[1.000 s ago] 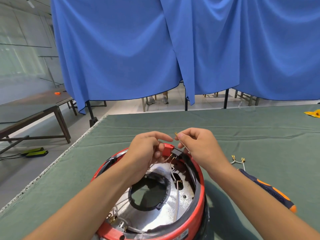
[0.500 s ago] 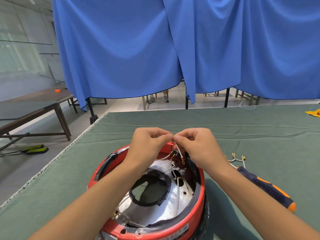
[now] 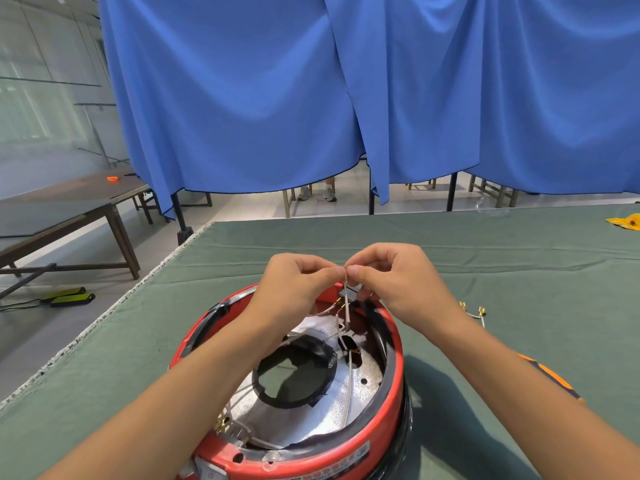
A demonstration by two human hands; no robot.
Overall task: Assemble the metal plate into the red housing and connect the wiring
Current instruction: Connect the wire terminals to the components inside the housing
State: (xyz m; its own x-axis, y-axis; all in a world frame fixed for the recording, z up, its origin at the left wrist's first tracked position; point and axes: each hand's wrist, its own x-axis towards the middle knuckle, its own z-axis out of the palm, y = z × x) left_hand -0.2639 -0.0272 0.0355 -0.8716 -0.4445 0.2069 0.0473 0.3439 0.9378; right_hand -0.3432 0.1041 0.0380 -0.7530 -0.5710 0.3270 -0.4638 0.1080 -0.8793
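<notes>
Two hands are brought together above the far rim of the red housing [image 3: 388,386], and a thin pale wire [image 3: 346,303] is pinched between them. The left hand [image 3: 294,289] grips its top end with thumb and forefinger curled; the right hand [image 3: 394,282] pinches the same spot from the other side, fingertips almost touching. A second ago the hands were held apart, with the right holding the wire end alone and the left resting lower at the rim; since then the left hand has been raised to meet the right. From this it is judged that the wire end is being joined or its terminal fitted, so the wiring step is under way and not yet finished.

From the pinch the wire's long axis runs nearly straight down, slightly towards the viewer, into the housing, where it is led to a dark slot in the metal plate [image 3: 325,407]. The plate is already seated inside the housing, shiny side up, round opening near the middle. On the green cloth [image 3: 519,258] to the right, a loose wire with brass terminals [image 3: 472,310] lies unused.
</notes>
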